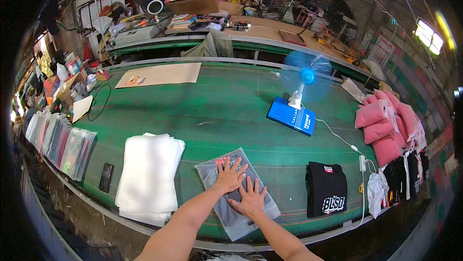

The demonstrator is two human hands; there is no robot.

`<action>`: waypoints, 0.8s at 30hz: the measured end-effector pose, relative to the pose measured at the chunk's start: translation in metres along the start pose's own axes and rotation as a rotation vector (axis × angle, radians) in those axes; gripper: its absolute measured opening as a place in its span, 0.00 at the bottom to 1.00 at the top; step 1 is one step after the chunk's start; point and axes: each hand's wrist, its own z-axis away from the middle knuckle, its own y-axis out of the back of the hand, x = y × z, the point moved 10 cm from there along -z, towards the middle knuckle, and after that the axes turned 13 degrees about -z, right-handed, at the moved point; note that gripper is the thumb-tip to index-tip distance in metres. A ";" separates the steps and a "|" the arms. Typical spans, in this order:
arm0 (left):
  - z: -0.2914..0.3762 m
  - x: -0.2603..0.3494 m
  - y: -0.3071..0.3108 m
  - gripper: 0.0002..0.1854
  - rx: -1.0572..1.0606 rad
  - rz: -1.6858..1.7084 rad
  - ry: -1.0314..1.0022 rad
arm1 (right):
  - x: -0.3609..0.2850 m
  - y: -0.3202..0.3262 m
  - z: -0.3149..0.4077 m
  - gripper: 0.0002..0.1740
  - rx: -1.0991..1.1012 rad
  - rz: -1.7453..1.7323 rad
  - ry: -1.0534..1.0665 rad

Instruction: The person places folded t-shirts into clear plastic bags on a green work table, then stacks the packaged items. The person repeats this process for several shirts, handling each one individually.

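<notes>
Both of my hands press flat on a frosted plastic bag (pixel 231 225) with a dark folded garment inside, lying slanted on the green table. My left hand (pixel 230 176) spreads its fingers over the upper part, covering some of the print there. Lower and to the right, my right hand (pixel 250 197) rests with fingers apart. Left of the bag lies a stack of translucent white plastic bags (pixel 150 178). On the right side, a folded black shirt (pixel 326 185) with a printed front lies by itself.
At far left stand several bagged garments (pixel 77 152), near a black phone (pixel 106 178). A blue record book (pixel 289 114) bears a small running fan (pixel 307 76); its white cord crosses rightward. Pink bundles (pixel 378 131) are piled at right. Cardboard (pixel 162 75) lies at the back.
</notes>
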 end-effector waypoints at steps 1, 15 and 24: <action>-0.001 -0.001 -0.001 0.31 0.000 0.007 -0.020 | 0.000 0.000 0.000 0.51 0.012 -0.001 0.005; 0.037 -0.045 0.023 0.38 0.088 0.008 0.430 | -0.003 0.008 0.005 0.48 0.066 -0.015 0.027; 0.151 -0.009 0.012 0.37 0.050 0.045 0.178 | -0.001 0.008 0.011 0.48 0.134 -0.053 0.078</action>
